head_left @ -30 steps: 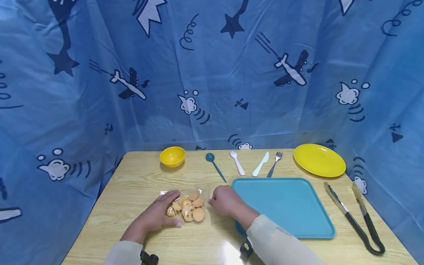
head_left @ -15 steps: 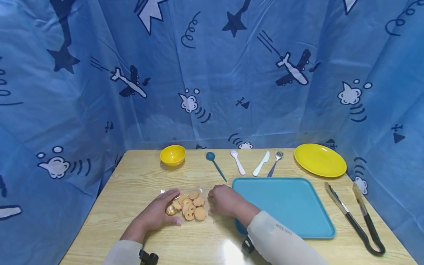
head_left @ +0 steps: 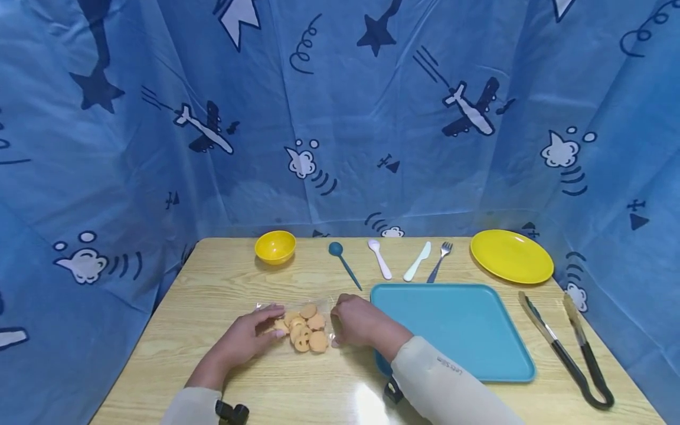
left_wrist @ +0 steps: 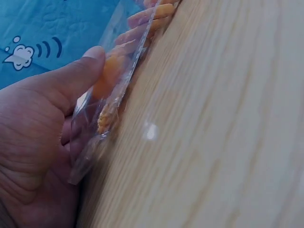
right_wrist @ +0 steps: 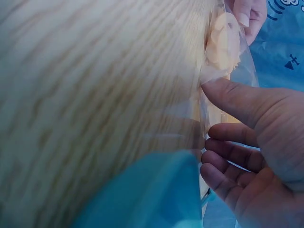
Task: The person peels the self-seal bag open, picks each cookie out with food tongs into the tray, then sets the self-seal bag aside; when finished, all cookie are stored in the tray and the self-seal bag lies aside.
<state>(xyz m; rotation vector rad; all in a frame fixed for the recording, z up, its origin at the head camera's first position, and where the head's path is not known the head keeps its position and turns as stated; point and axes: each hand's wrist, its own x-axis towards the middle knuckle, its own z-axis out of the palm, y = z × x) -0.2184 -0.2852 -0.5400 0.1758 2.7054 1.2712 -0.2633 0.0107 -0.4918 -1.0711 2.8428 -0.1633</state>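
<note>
A clear plastic bag of cookies (head_left: pixel 317 341) lies on the table in front of me, with several pale round and shaped cookies showing through it. My left hand (head_left: pixel 241 336) holds the bag's left end. In the left wrist view its thumb (left_wrist: pixel 92 59) lies on the film, and the other fingers are partly hidden behind the bag. At the right end is my right hand (head_left: pixel 358 321), curled around the bag's edge. The right wrist view shows its thumb (right_wrist: pixel 232 97) on the film, spread from the bent fingers (right_wrist: pixel 232 147).
A blue tray (head_left: pixel 451 330) sits right of the bag, partly under my right forearm. Black-handled tongs (head_left: pixel 574 360) lie beyond it. Along the back are a yellow bowl (head_left: pixel 275 248), two spoons (head_left: pixel 342 262), a knife (head_left: pixel 417 262), a fork (head_left: pixel 440 261) and a yellow plate (head_left: pixel 512 257).
My left thumb has moved up toward its fingers at the bag's left end. The right thumb now shows spread from the fingers, where that hand looked more bunched. The bag stays in place.
</note>
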